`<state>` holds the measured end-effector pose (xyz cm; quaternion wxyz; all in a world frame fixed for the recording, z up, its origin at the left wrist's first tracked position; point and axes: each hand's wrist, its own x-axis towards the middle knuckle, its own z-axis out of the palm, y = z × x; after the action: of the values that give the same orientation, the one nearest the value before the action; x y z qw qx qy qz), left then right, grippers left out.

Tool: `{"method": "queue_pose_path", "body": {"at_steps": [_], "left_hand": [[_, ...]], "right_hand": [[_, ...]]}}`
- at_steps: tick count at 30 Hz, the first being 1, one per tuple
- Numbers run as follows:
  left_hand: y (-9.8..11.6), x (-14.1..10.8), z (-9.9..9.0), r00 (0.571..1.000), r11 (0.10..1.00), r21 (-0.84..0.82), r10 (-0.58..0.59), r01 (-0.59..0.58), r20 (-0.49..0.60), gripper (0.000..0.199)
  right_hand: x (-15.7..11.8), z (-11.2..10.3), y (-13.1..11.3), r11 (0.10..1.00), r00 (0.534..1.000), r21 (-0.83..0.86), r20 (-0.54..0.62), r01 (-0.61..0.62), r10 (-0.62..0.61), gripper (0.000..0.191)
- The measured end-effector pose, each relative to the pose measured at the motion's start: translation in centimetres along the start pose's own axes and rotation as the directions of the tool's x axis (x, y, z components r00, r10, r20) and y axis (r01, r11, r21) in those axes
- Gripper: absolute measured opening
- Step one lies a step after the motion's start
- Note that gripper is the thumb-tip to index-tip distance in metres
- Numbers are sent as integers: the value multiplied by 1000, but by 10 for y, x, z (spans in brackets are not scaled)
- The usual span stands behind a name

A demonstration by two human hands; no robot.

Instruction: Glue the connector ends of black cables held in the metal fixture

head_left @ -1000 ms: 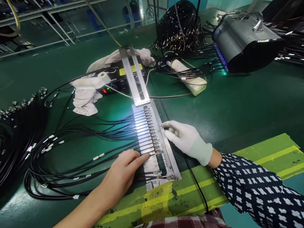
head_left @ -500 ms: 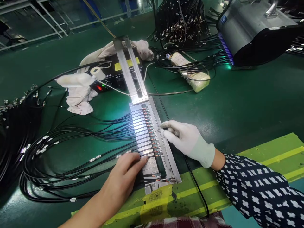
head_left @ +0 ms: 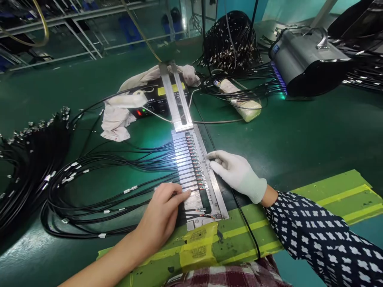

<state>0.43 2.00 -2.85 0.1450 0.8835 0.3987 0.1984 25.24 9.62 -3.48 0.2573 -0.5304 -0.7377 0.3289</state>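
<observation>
A long metal fixture (head_left: 220, 199) lies lengthwise in front of me, with a row of thin black cables (head_left: 143, 161) laid across its slots. Their small connector ends (head_left: 196, 163) line up along a dark channel. My left hand (head_left: 164, 207), bare, is closed at the fixture's lower left side, its thumb tip on one black cable; its other fingers are partly hidden. Two cable ends sit apart, lower down near its front end. My right hand (head_left: 236, 173), in a white glove, is closed with its fingertips against the fixture's right edge.
Behind the fixture stands a black control box (head_left: 161, 105) with cloths over it. A wrapped bundle (head_left: 239, 99) lies among cables at back right, near a grey lamp housing (head_left: 308, 63) with violet light. Cable bundles (head_left: 36, 167) fill the left. Green-yellow taped mat (head_left: 323, 195) edges the front.
My view has tilted up, showing more of the background. Both hands keep nearly the same places on the fixture, the left thumb still on the lower cable.
</observation>
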Motion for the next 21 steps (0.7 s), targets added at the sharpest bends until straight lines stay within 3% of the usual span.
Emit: {"method": "queue_pose_path", "body": {"at_steps": [8, 16, 21], "left_hand": [[0, 4, 4, 992, 957, 270, 121, -111, -22, 32], [6, 3, 10, 989, 947, 289, 120, -142, 92, 45], [11, -1, 0, 994, 985, 145, 80, -91, 80, 31]], "right_hand": [[0, 6, 1, 1000, 999, -7, -40, 2, -3, 18], [-12, 9, 6, 996, 998, 70, -35, 53, -50, 21], [-14, 8, 7, 995, 997, 76, -29, 67, -65, 21]]}}
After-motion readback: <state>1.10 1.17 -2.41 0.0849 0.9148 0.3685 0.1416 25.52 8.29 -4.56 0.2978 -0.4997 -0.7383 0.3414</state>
